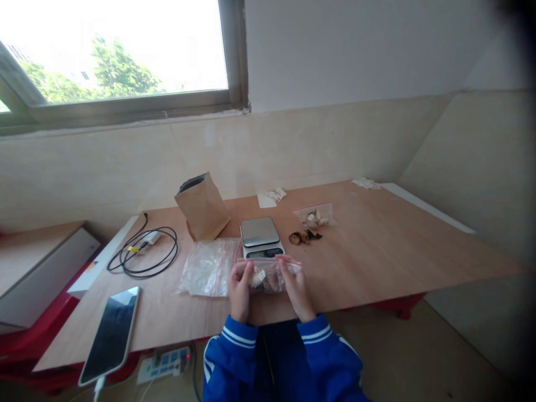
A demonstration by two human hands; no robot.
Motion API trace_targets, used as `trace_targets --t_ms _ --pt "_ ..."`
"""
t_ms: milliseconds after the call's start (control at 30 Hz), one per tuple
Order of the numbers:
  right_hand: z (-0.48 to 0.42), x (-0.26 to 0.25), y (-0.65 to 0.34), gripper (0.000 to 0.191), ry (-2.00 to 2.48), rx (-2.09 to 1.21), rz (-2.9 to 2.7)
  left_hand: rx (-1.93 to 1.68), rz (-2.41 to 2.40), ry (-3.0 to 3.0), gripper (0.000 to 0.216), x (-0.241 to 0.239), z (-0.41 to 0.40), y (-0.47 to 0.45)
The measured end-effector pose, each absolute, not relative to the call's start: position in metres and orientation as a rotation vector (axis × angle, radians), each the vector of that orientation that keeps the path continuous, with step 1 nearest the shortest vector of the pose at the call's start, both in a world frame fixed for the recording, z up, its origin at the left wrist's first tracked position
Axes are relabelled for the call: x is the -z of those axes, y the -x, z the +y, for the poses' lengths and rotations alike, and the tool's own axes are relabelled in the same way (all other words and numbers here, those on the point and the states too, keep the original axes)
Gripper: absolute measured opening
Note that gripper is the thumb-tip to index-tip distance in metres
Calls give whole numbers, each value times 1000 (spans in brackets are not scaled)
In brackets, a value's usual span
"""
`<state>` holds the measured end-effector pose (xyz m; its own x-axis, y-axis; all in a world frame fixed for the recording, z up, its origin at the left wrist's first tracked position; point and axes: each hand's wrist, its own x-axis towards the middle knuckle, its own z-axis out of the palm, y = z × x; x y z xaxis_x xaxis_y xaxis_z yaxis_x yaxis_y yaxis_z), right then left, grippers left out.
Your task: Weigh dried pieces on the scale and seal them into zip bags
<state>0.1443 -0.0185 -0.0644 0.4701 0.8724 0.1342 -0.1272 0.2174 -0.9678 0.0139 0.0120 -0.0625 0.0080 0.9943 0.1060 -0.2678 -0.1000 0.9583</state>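
A clear zip bag (274,279) with a red seal strip hangs between my hands at the table's front edge. Inside it are brownish dried pieces and a small white packet. My left hand (240,287) pinches the bag's upper left, and my right hand (296,287) pinches its upper right. Just beyond the bag stands a kitchen scale (259,233), its plate bare and its display partly hidden by the bag. Flat clear zip bags (207,268) lie in a pile by my left hand. Dark dried pieces (305,237) rest right of the scale.
Behind the flat bags an open brown paper pouch (201,206) stands. A filled zip bag (316,216) lies at the back right. Crumpled white paper (276,194) is near the wall. On the left are a coiled black cable (125,262) and a phone (112,332) at the edge.
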Motion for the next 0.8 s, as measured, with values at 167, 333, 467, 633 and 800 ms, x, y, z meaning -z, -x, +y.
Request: trace_targets --t_ms 167,333,467,633,800 --pt "-17 75 -154 56 1209 -879 -752 -1447 943 -989 31 64 12 -12" --pt "-19 76 -158 67 1324 -867 -812 -1472 978 -823 32 66 13 -12" --pt "-21 75 -156 68 1330 -869 -800 -1493 948 -713 28 65 14 -12" --pt "-25 71 -154 54 1204 -1004 -926 -1480 929 -632 37 59 11 -12" --pt "-25 73 -180 45 1235 -992 -881 -1376 960 -691 56 65 11 -8"
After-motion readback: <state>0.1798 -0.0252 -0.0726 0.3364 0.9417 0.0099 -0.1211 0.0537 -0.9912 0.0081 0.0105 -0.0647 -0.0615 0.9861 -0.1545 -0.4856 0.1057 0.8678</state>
